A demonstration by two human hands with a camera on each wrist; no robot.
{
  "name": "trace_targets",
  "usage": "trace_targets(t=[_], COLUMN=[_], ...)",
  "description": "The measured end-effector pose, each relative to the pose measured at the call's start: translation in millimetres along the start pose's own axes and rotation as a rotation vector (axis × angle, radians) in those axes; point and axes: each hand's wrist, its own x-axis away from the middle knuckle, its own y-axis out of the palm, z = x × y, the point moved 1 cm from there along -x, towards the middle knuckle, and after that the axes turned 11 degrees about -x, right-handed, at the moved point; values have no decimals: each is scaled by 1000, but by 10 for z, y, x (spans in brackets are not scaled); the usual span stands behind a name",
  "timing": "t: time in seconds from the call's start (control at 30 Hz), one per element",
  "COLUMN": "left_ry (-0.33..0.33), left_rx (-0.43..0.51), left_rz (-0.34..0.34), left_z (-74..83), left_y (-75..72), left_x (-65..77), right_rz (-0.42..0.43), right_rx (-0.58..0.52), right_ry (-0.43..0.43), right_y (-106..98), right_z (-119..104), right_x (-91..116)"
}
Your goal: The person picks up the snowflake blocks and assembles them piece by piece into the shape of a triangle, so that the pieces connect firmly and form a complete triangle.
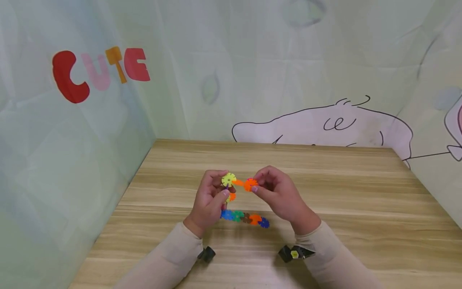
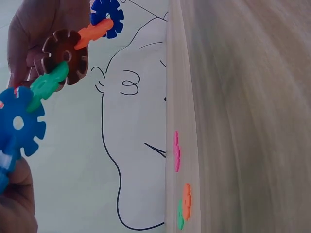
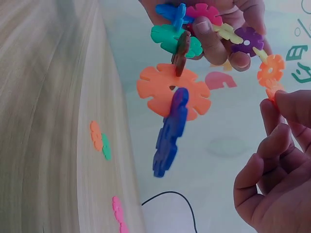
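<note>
Several notched plastic flower discs are joined edge to edge into a chain held above the table. My left hand pinches the chain near its middle, by the yellow disc. Between the thumb and fingers of my right hand is the orange disc at one end. From the left hand the other part hangs down: a blue disc, a green disc, a brown disc, an orange disc and a dark blue disc. A purple disc shows beside the left fingers.
On the wooden table lie loose discs: a pink one, an orange one and a green one. A printed cloth backdrop stands behind and to the left. A small black camera is strapped to the right wrist.
</note>
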Motion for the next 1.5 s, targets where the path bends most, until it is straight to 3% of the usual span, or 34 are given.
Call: trace_targets(t=[0.23, 0.43, 0.67, 0.8, 1.1, 1.3, 1.4, 1.5], left_ry=[-9, -46, 29, 34, 29, 3, -8, -16], left_rx=[23, 55, 16, -2, 11, 36, 47, 54], left_rz=[-32, -110, -195, -240, -219, -163, -137, -123], left_z=[4, 9, 15, 39, 18, -1, -5, 4], left_y=[5, 21, 36, 46, 30, 40, 7, -36], left_x=[3, -22, -36, -40, -27, -48, -59, -68], right_rz=[-8, -1, 4, 8, 1, -30, -49, -123], right_rx=[-22, 9, 39, 23, -22, -52, -97, -116], right_ry=[-41, -34, -50, -86, -112, -25, 108, 265], right_y=[51, 85, 118, 128, 141, 57, -4, -38], right_z=[1, 14, 5, 13, 54, 114, 220, 354], right_x=[12, 24, 35, 33, 29, -9, -47, -79])
